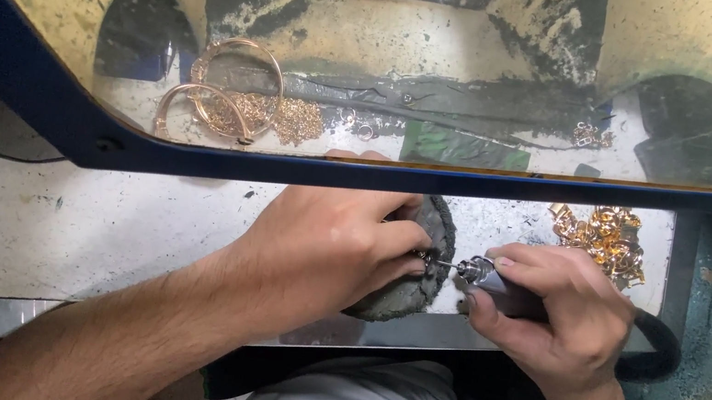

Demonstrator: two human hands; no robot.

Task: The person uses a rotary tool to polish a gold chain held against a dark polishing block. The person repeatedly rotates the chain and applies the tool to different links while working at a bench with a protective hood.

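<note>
Seen from above, the left hand (pixel 327 242) pinches a tiny workpiece, too small to make out, against a dark grey pad (pixel 416 273). The right hand (pixel 550 306) is clenched around a rotary handpiece (pixel 493 282), its fine bit meeting the left fingertips (pixel 410 245). Beyond the right grip lies a heap of gold pieces (pixel 606 237); beyond the left, behind a grimy shield (pixel 449 65), gold bangles (pixel 226 98).

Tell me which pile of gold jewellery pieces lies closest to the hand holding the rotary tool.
The heap at the bench's right edge, just above the right hand. The bangles and chains lie far left behind the shield, nearer the left hand.
</note>
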